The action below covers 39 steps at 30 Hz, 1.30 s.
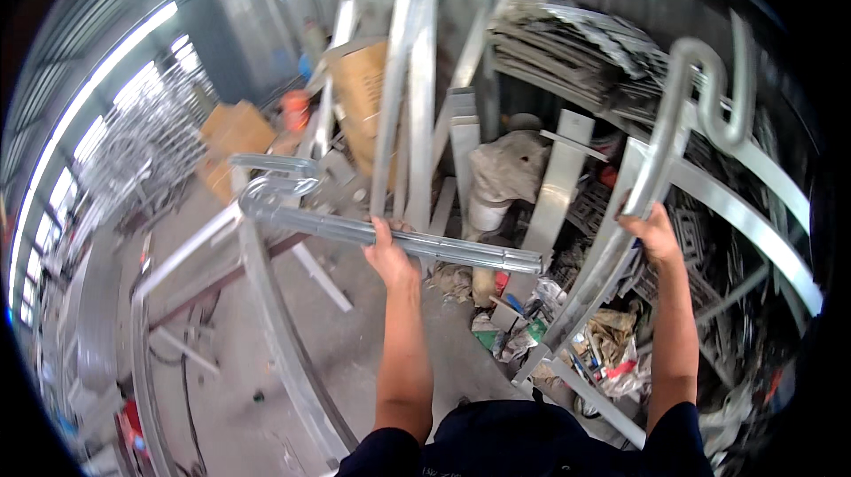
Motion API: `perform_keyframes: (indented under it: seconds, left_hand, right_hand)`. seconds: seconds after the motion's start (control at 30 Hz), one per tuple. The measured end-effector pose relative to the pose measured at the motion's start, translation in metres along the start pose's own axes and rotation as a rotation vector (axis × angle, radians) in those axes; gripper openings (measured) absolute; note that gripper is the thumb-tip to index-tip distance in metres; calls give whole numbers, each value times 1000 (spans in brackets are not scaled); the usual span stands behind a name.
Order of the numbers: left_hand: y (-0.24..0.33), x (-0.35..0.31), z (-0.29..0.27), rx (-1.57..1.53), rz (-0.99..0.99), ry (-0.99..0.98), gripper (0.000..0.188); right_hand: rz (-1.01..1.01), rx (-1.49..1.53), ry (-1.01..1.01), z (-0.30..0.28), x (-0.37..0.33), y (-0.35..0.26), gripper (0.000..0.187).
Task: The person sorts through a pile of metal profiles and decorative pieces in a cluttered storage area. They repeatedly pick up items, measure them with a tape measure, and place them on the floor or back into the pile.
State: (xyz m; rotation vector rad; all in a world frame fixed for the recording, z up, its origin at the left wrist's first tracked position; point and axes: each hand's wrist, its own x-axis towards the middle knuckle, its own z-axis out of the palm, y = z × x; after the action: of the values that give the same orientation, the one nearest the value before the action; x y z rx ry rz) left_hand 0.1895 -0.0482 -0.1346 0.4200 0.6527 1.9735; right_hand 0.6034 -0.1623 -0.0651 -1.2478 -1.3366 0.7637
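My left hand [390,253] is closed around a shiny bent metal tube [332,227] in front of me. This tube runs straight to the right and ends in a tight S-shaped curl on the left. Over on the right, my right hand [653,233] is closed on the lower end of a second bent metal tube [659,153]. Its looped end rises at the upper right, close to a metal frame [740,215] with curved bars. The palm sides of both hands are hidden.
A curved metal frame [273,308] stands at the left above the concrete floor. Upright metal profiles [423,96] lean at the back near cardboard [362,78]. Stacked metal pieces [554,65] lie at the far right, and rags and scraps [612,344] clutter the floor below my right hand.
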Motion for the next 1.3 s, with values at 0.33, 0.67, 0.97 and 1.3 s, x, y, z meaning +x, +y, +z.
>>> perform_keyframes:
  seconds: [0.33, 0.67, 0.97, 1.3]
  left_hand:
    - [38, 20, -57, 215, 340, 463, 42]
    - [87, -19, -100, 318, 659, 462, 58]
    - [75, -1, -89, 252, 524, 351, 27]
    - [145, -1, -100, 50, 521, 172, 27]
  right_hand:
    - [53, 212, 247, -12, 36, 1, 32]
    - [-41, 418, 77, 56, 82, -6, 28]
    - [-69, 215, 173, 17, 99, -37, 47]
    - [-78, 302, 104, 75, 122, -96, 53]
